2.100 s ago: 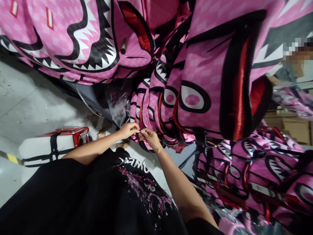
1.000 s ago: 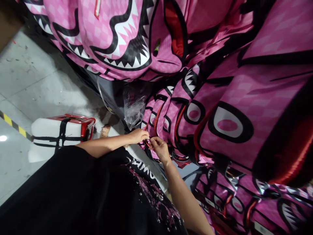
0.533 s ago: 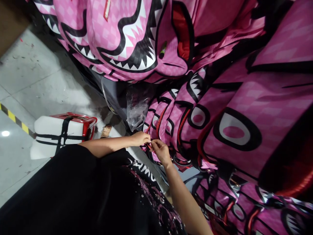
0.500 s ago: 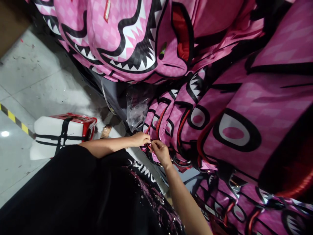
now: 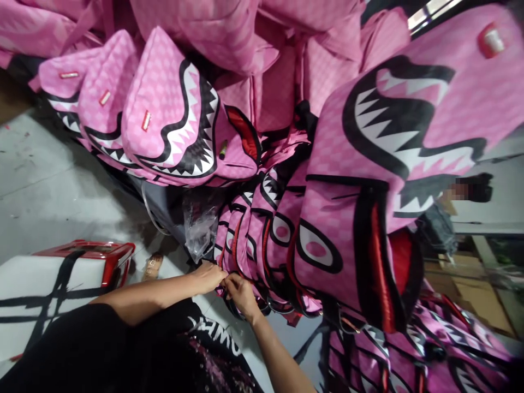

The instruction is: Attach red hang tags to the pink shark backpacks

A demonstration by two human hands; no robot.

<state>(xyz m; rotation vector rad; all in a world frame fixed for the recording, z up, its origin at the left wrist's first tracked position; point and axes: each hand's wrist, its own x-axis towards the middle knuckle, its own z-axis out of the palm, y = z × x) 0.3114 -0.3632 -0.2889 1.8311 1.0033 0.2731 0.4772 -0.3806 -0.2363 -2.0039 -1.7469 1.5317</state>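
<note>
Side by side, my left hand (image 5: 208, 277) and my right hand (image 5: 240, 292) meet at the lower left end of a row of pink shark-print backpacks (image 5: 317, 248). Fingers of both hands are closed in a pinch at the edge of the endmost backpack (image 5: 218, 252). The exact spot they grip is small and mostly covered by the fingers. The backpacks carry white eyes, black outlines and red zipper edges. Just above my left hand hangs a clear plastic bag (image 5: 200, 224).
More pink backpacks with toothed mouths (image 5: 176, 120) are piled above. On the left floor stands a red-framed stool with a white, black-strapped load (image 5: 82, 273). A sandalled foot (image 5: 152, 266) shows beside it. At right are another person (image 5: 470, 188) and cardboard boxes (image 5: 475, 295).
The view has shifted, showing more backpacks above and a person at right. Both hands stay together at the endmost backpack's edge, with fingers still pinched.
</note>
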